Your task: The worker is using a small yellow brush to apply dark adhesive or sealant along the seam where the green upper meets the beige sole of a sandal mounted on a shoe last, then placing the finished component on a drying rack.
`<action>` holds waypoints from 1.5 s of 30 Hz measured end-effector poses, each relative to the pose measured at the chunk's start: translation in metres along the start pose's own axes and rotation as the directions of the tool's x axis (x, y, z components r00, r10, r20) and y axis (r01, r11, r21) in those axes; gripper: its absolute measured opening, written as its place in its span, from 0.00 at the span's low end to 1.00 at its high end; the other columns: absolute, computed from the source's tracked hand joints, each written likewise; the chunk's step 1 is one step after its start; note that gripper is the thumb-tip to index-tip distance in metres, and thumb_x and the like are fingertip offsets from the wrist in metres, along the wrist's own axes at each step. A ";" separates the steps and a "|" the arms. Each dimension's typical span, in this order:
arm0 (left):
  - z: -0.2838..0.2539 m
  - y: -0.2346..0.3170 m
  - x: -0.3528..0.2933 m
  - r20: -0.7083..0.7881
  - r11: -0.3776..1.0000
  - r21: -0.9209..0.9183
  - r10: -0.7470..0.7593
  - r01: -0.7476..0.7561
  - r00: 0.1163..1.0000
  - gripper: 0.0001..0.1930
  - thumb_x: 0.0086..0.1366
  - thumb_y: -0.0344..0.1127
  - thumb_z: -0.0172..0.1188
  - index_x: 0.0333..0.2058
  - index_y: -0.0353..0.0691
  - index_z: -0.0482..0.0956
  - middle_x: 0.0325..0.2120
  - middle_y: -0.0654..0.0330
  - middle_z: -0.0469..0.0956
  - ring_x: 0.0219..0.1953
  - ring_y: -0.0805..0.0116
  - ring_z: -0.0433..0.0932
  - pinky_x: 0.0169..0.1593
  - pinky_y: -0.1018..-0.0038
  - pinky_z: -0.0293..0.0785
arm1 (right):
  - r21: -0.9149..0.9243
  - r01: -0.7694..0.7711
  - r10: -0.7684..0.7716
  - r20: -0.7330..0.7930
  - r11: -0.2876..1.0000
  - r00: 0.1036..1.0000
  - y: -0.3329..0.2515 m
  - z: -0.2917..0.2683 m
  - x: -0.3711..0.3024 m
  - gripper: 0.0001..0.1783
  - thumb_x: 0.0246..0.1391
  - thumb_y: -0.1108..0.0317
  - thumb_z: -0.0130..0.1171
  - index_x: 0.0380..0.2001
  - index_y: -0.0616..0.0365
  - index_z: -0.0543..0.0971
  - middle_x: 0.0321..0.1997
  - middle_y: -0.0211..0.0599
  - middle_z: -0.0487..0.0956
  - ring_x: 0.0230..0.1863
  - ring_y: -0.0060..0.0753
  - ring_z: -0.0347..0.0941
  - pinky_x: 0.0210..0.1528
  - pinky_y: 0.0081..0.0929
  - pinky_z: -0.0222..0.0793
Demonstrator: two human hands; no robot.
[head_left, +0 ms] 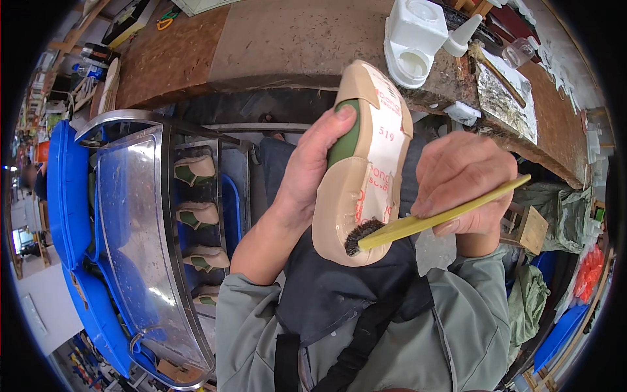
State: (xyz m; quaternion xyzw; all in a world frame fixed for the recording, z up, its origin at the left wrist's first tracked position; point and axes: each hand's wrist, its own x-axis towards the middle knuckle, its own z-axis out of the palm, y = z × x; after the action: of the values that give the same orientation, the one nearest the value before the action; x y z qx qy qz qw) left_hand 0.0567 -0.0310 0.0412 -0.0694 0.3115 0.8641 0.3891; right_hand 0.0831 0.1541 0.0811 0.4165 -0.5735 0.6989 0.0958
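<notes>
My left hand (308, 163) grips a beige shoe upper (336, 202) stretched over a green last (344, 134), its bottom turned up toward me. White lining with red print runs along that bottom. The thumb presses on the green side of the last. My right hand (465, 179) is closed around the flat yellow handle of a brush (450, 212). Its dark bristles touch the folded-over margin at the near, rounded end of the shoe, where the surface looks wet and shiny.
A metal rack (137, 215) at left carries several similar lasted shoes (196, 215), beside blue bins (72, 196). On the workbench (294, 42) ahead stand a white plastic dispenser (415, 39) and a white nozzle bottle (462, 34). Another brush (499, 75) lies over foil-like sheeting at right.
</notes>
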 end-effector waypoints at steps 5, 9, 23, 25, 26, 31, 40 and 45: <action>0.002 -0.007 0.000 0.065 0.979 -0.156 -0.123 0.132 0.990 0.20 0.66 0.47 0.49 0.46 0.36 0.70 0.36 0.56 0.77 0.35 0.71 0.78 0.40 0.73 0.76 | 0.135 0.024 -0.056 0.240 0.991 0.969 0.012 -0.015 0.017 0.09 0.41 0.72 0.68 0.25 0.69 0.81 0.22 0.44 0.77 0.18 0.32 0.73 0.19 0.22 0.65; 0.004 -0.009 0.000 0.083 0.975 -0.149 -0.151 0.162 0.985 0.20 0.66 0.46 0.49 0.46 0.35 0.71 0.35 0.56 0.78 0.35 0.70 0.79 0.39 0.72 0.77 | 0.113 0.072 -0.111 0.392 0.991 0.913 0.015 -0.028 0.030 0.10 0.41 0.70 0.68 0.25 0.68 0.81 0.21 0.43 0.77 0.19 0.31 0.73 0.19 0.22 0.65; -0.001 0.019 0.008 -0.016 0.936 -0.065 0.347 -0.347 0.938 0.24 0.65 0.50 0.46 0.50 0.35 0.67 0.39 0.52 0.76 0.37 0.64 0.79 0.42 0.69 0.77 | -0.554 0.253 -0.280 0.037 0.793 0.959 -0.029 0.015 -0.006 0.08 0.40 0.71 0.66 0.24 0.64 0.80 0.25 0.37 0.79 0.18 0.27 0.72 0.19 0.20 0.65; 0.001 0.018 0.007 -0.029 0.944 -0.074 0.321 -0.323 0.947 0.24 0.65 0.50 0.46 0.50 0.35 0.68 0.38 0.52 0.77 0.35 0.63 0.80 0.38 0.68 0.79 | -0.412 0.300 -0.274 0.123 0.860 0.954 -0.041 0.009 -0.010 0.08 0.39 0.71 0.66 0.24 0.64 0.80 0.25 0.36 0.79 0.18 0.28 0.72 0.18 0.20 0.64; 0.002 0.018 0.005 -0.043 0.948 -0.085 0.304 -0.307 0.952 0.25 0.64 0.50 0.47 0.50 0.36 0.70 0.37 0.51 0.79 0.33 0.62 0.81 0.34 0.67 0.81 | -0.253 0.334 -0.284 0.216 0.908 0.934 -0.045 0.008 -0.012 0.08 0.38 0.72 0.67 0.24 0.64 0.80 0.25 0.36 0.79 0.18 0.29 0.72 0.17 0.20 0.64; 0.006 0.016 0.004 -0.009 0.947 -0.197 0.258 -0.254 0.966 0.22 0.64 0.48 0.49 0.48 0.36 0.72 0.37 0.53 0.79 0.34 0.64 0.81 0.36 0.69 0.80 | -0.253 0.306 -0.300 0.065 0.918 0.952 -0.024 -0.002 -0.016 0.06 0.44 0.72 0.62 0.18 0.61 0.79 0.14 0.34 0.75 0.16 0.27 0.71 0.16 0.23 0.67; 0.003 0.017 0.008 -0.004 0.917 -0.029 0.397 -0.397 0.918 0.24 0.65 0.47 0.46 0.52 0.34 0.67 0.41 0.50 0.77 0.40 0.64 0.80 0.43 0.70 0.79 | 0.021 0.221 -0.221 0.027 0.975 0.975 -0.041 -0.021 -0.019 0.05 0.46 0.73 0.61 0.25 0.65 0.80 0.22 0.41 0.79 0.14 0.31 0.72 0.15 0.22 0.64; -0.001 0.024 0.011 -0.093 0.684 0.314 0.712 -0.658 0.696 0.25 0.66 0.49 0.45 0.51 0.33 0.66 0.40 0.51 0.76 0.36 0.65 0.79 0.39 0.69 0.78 | -0.475 0.260 -0.336 -0.082 0.841 0.938 -0.025 0.002 -0.013 0.05 0.43 0.72 0.61 0.21 0.63 0.78 0.20 0.40 0.77 0.14 0.28 0.70 0.16 0.23 0.64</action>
State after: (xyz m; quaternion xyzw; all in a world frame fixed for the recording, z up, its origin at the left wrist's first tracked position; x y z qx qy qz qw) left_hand 0.0318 -0.0365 0.0476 0.0141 0.4622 0.8866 0.0067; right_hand 0.1082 0.1647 0.0901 0.4083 -0.6399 0.5521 0.3449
